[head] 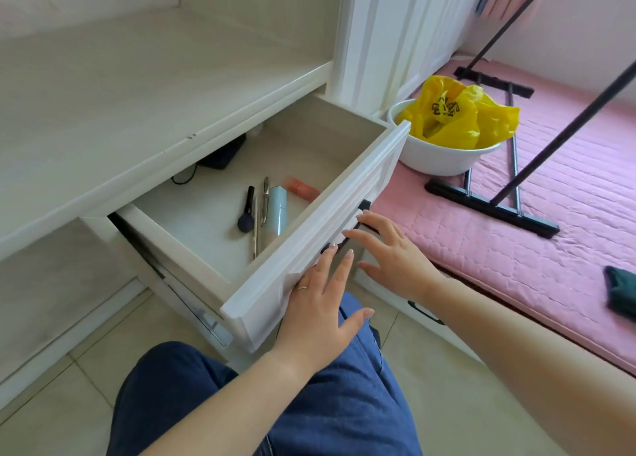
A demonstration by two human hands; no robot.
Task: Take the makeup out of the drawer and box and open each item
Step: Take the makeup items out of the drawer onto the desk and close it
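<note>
Resting over blue denim knees [309, 404]: left hand [320, 304], fingers straight and spread, touching smooth white drawer front [309, 266]. Hovering beside it: right hand [389, 249], fingers extended, holding nothing, fingertips reaching black bar handle [347, 230]. Lying inside pulled-out drawer, near front wall: dark round-headed brush [246, 211], slim metallic pencils [264, 204], pale blue cylindrical tube [278, 211], coral rectangular lipstick [304, 188].

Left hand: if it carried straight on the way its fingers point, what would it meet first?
Probably the drawer front: the left hand lies open against it, fingertips pointing at the dark handle. Depth is hard to judge.
</note>
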